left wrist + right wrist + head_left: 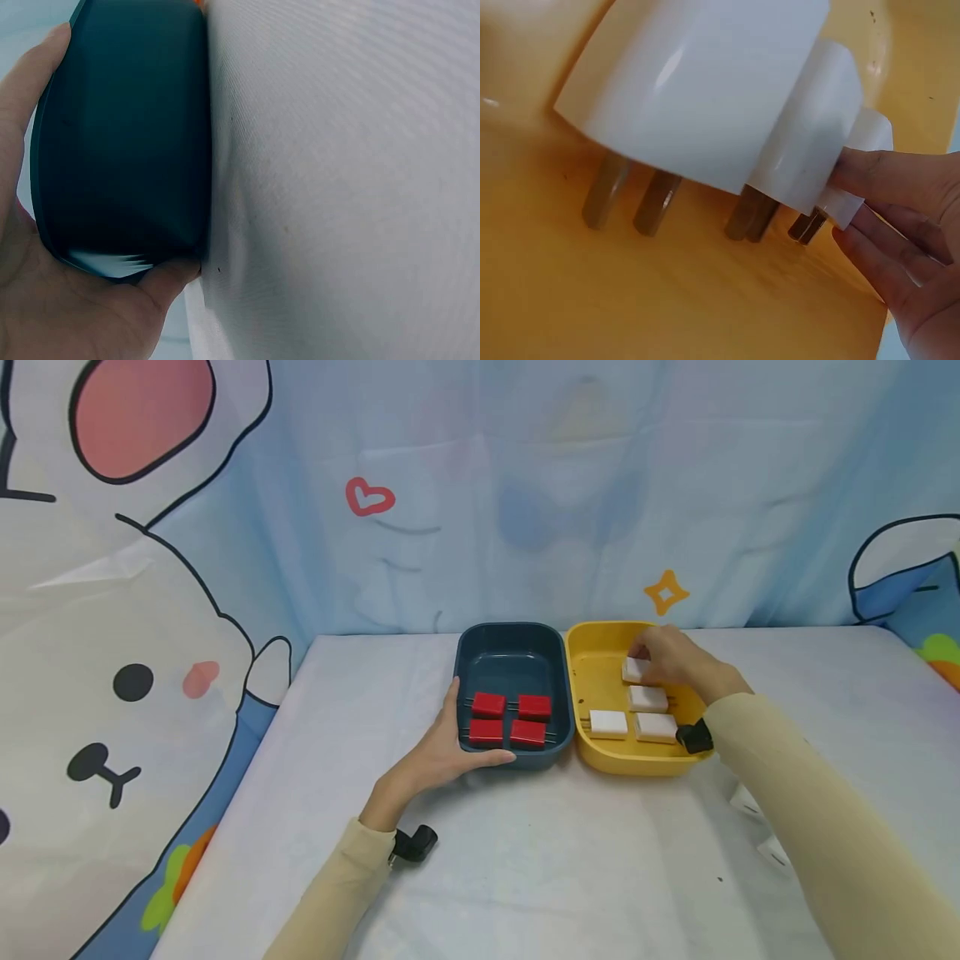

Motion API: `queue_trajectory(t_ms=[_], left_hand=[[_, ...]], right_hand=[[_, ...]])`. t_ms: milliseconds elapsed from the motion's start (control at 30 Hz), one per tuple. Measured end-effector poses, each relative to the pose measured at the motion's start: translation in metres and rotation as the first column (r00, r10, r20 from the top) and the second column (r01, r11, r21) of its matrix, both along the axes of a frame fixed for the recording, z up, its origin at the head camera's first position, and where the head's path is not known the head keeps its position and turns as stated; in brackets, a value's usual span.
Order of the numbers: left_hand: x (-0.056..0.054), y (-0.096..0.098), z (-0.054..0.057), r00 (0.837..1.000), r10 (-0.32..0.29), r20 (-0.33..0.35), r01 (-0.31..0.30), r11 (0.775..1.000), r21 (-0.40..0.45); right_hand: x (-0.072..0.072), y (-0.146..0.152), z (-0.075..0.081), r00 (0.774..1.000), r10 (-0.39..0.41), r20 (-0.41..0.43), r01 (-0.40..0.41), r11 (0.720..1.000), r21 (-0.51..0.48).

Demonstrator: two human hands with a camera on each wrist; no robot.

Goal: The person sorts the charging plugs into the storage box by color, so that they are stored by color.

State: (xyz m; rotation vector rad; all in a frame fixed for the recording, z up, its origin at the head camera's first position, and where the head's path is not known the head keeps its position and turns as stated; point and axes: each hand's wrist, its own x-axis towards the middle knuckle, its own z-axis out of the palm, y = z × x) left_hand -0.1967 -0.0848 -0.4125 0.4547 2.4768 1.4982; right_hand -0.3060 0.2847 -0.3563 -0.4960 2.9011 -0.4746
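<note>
My left hand rests against the near left corner of a dark blue tray, fingers along its side and thumb along its front. Several red plug adapters with metal prongs lie in the near half of that tray. In the left wrist view, the tray's dark outer wall fills the space beside the straight fingers. Inside the yellow tray, my right hand pinches a white plug adapter at the back. Other white plug adapters sit nearer the front, prongs showing.
The two trays stand side by side on a white cloth, near the hanging printed curtain. To the right, two white pieces lie on the cloth, partly hidden by the right sleeve.
</note>
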Motion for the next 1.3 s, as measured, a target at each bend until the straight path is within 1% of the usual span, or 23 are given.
queue_trajectory(t_ms=[233,300,367,467,567,667,733,833,900,967,1033,1133,1200,1300], left_hand=[[-0.001,-0.001,0.0,1.0,-0.006,-0.005,0.006,1.0,0.015],[-0.001,-0.002,0.0,1.0,-0.008,-0.003,0.008,1.0,0.012],[0.0,0.0,0.0,1.0,-0.013,-0.001,0.013,1.0,0.013],[0.001,0.001,0.002,1.0,-0.009,-0.002,0.009,1.0,0.004],[0.001,0.0,0.002,1.0,0.009,0.005,-0.009,1.0,-0.012],[0.001,0.0,0.001,1.0,0.017,0.012,-0.017,1.0,-0.017],[0.0,0.0,0.001,1.0,0.019,0.013,-0.018,1.0,-0.02],[0.0,0.0,-0.001,1.0,0.007,0.001,-0.007,1.0,-0.006],[0.0,-0.001,-0.002,1.0,0.004,-0.006,-0.004,1.0,0.005],[0.0,-0.002,-0.002,1.0,0.0,-0.008,0.0,1.0,0.009],[0.001,-0.003,-0.002,1.0,0.0,-0.003,0.0,1.0,0.008],[0.001,-0.003,-0.001,1.0,-0.003,0.001,0.003,1.0,0.0],[0.001,-0.002,-0.001,1.0,-0.006,-0.002,0.006,1.0,0.003],[0.0,0.0,0.0,1.0,-0.01,-0.01,0.01,1.0,0.007]], right_hand=[[-0.003,-0.003,-0.002,1.0,0.01,0.02,-0.011,1.0,0.014],[-0.003,-0.005,-0.001,0.999,0.021,0.027,-0.022,0.999,0.029],[-0.001,-0.003,0.003,0.999,0.02,0.033,-0.021,0.999,0.04],[0.003,-0.004,0.014,0.999,0.034,0.009,-0.034,0.998,0.049],[0.008,-0.009,0.029,0.997,0.057,-0.05,-0.056,0.998,0.033],[0.018,-0.014,0.045,0.988,0.092,-0.123,-0.089,0.996,0.032],[0.029,-0.015,0.055,0.976,0.134,-0.17,-0.129,0.991,0.037],[0.05,-0.011,0.066,0.952,0.207,-0.226,-0.202,0.978,0.049],[0.066,-0.009,0.069,0.937,0.25,-0.245,-0.244,0.968,0.055],[0.083,-0.005,0.069,0.929,0.271,-0.251,-0.262,0.963,0.067],[0.101,-0.001,0.066,0.931,0.275,-0.241,-0.264,0.961,0.076],[0.129,0.011,0.058,0.936,0.277,-0.216,-0.263,0.961,0.09],[0.146,0.021,0.052,0.947,0.273,-0.17,-0.259,0.961,0.1],[0.166,0.039,0.042,0.963,0.255,-0.086,-0.245,0.963,0.111]])
